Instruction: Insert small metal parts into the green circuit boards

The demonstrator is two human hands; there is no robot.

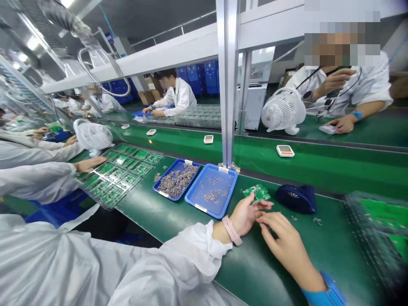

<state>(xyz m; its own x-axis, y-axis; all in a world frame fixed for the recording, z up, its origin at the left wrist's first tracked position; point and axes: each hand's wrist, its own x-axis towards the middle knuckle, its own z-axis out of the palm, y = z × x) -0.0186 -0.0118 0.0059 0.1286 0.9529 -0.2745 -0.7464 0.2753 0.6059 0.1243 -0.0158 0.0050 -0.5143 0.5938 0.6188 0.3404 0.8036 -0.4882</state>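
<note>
My left hand (245, 213), with a pink band at the wrist, is turned palm up over the green bench. Its thumb stands apart from its half-bent fingers; whether small parts lie in the palm is hidden. My right hand (283, 236), wearing a blue wrist strap, meets the left fingertips with thumb and forefinger pinched together. What the pinch holds is too small to make out. Just beyond the left thumb is a green circuit board (260, 192); I cannot tell if the thumb touches it. A blue tray (210, 208) with a few small metal parts sits left of the hands.
Another blue tray (172, 196) is heaped with small metal parts. A dark blue fan (296, 199) lies behind my right hand, near loose parts (317, 221). Clear trays of boards (123, 174) stand left, more boards (382, 214) right. A co-worker's hand (91, 163) rests at the left trays.
</note>
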